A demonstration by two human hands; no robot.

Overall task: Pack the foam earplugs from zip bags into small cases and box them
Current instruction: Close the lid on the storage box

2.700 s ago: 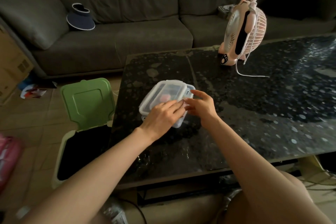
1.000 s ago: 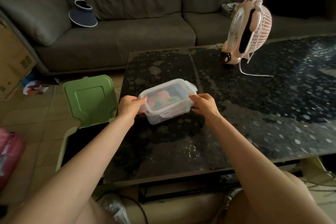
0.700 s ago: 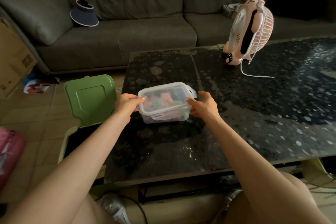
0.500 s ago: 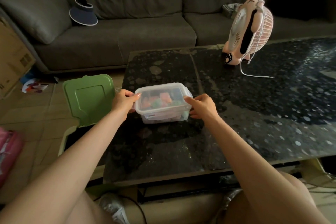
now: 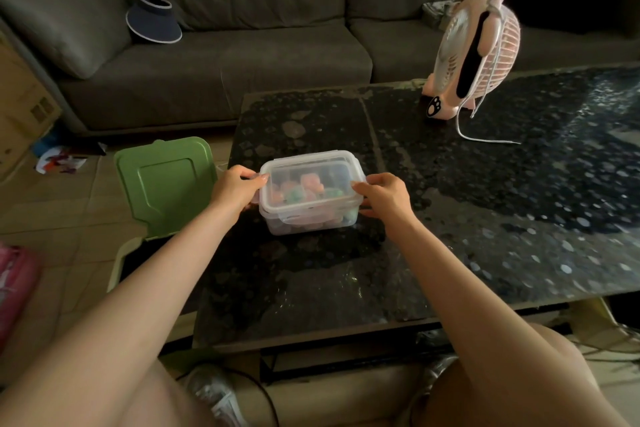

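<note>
Dim living room, with a grey sofa (image 5: 242,55) across the back and a dark speckled coffee table (image 5: 485,218) before it, where a seated person appears to be at the boxing stage of an earplug-packing job. A bin with a raised green lid (image 5: 166,184) stands on the floor just beside the table's left edge, and a pink desk fan (image 5: 474,48) sits on the far side, well apart from the work. Toward the table's left side the clear plastic box (image 5: 311,215) rests on the tabletop with its lid on. The left hand (image 5: 235,189) grips the box's left end and the right hand (image 5: 382,196) its right end, the fingers of each curled round the lid's edge. Pink, orange and green shapes, probably the small cases (image 5: 311,184), show blurred through the lid. The step looks like latching the lid: it likely calls for even pressure at both ends, the box kept flat on the table, and a check that the rim seats all round
</note>
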